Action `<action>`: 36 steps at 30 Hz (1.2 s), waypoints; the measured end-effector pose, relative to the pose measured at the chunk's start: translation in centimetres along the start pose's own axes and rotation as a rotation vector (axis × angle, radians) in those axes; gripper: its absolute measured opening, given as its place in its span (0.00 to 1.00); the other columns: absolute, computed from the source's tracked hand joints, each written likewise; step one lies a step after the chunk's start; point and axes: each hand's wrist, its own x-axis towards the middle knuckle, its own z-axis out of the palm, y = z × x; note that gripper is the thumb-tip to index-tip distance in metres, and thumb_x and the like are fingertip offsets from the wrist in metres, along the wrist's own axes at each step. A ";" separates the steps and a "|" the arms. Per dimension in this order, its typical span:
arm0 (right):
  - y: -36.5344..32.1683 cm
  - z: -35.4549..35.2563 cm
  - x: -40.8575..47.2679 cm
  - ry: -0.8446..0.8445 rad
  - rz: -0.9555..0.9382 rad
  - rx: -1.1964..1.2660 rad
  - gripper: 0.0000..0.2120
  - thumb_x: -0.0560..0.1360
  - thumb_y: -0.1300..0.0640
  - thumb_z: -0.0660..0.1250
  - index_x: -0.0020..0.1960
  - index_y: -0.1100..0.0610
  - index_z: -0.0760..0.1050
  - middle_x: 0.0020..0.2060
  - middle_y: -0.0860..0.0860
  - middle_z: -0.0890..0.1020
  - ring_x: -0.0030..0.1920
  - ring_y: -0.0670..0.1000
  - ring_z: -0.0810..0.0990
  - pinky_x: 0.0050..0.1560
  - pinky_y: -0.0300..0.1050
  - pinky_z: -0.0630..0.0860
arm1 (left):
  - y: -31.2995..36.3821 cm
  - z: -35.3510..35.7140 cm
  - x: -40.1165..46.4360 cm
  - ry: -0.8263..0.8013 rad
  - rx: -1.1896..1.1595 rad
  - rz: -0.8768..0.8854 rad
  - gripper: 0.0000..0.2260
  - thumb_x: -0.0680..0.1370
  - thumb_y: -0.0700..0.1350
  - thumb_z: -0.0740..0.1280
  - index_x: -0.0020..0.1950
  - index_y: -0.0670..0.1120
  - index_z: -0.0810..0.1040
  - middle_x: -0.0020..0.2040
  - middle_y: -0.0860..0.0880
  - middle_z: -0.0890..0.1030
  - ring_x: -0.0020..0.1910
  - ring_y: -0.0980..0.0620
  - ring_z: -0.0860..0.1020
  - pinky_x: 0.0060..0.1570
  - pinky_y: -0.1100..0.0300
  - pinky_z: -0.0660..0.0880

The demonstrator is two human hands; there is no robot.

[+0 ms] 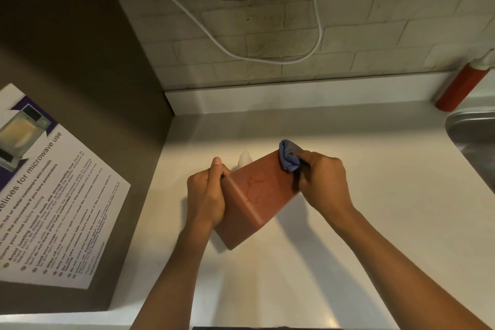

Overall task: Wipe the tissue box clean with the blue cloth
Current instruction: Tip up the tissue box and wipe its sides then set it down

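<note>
- Far left of frame: microwave-use notice (pixel 53 190) lying on a dark surface, not part of the task.
- Left of centre: left hand (pixel 207 195) is gripping the left end of the tissue box (pixel 257 201), fingers curled round its edge, bracing it.
- Centre: the box, reddish-brown, is sitting tilted on the white tabletop (pixel 348 249); a white tissue (pixel 245 159) is poking out behind its far side.
- Facing side is showing faint smears or wet marks, so wiping looks underway, not finished; other faces can't be judged.
- Right of centre: right hand (pixel 322 177) is clutching the bunched blue cloth (pixel 289 157) and pressing it on the box's upper right corner.
- Far right: red bottle (pixel 460 86) standing by the sink (pixel 471 131) edge.
</note>
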 end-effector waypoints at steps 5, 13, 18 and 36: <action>-2.9 0.4 -1.9 0.025 -0.235 0.145 0.18 0.66 0.67 0.62 0.48 0.50 0.82 0.41 0.47 0.85 0.36 0.46 0.78 0.38 0.30 0.70 | -0.2 -0.3 0.4 -0.004 -0.019 0.005 0.27 0.82 0.61 0.50 0.32 0.49 0.76 0.28 0.52 0.80 0.29 0.54 0.80 0.35 0.59 0.76; -1.0 -0.6 0.1 -0.041 -0.036 0.077 0.19 0.69 0.70 0.61 0.50 0.53 0.83 0.38 0.53 0.85 0.36 0.56 0.80 0.38 0.47 0.76 | 0.3 -0.1 0.6 -0.042 0.010 0.061 0.28 0.82 0.61 0.50 0.31 0.50 0.77 0.28 0.52 0.79 0.30 0.54 0.79 0.37 0.60 0.74; -3.6 -0.8 -3.5 0.010 -0.290 0.195 0.19 0.67 0.65 0.62 0.52 0.49 0.82 0.45 0.45 0.85 0.41 0.47 0.80 0.41 0.35 0.75 | 0.2 -0.6 0.8 -0.053 0.006 0.061 0.26 0.83 0.60 0.50 0.31 0.57 0.77 0.27 0.54 0.78 0.29 0.55 0.78 0.36 0.58 0.75; -2.9 -1.4 -1.3 -0.059 -0.133 0.114 0.18 0.68 0.70 0.62 0.48 0.52 0.83 0.37 0.48 0.84 0.34 0.50 0.77 0.34 0.27 0.64 | 1.1 -0.4 0.8 -0.045 0.023 0.060 0.24 0.82 0.59 0.52 0.30 0.55 0.76 0.27 0.52 0.77 0.30 0.50 0.77 0.38 0.53 0.76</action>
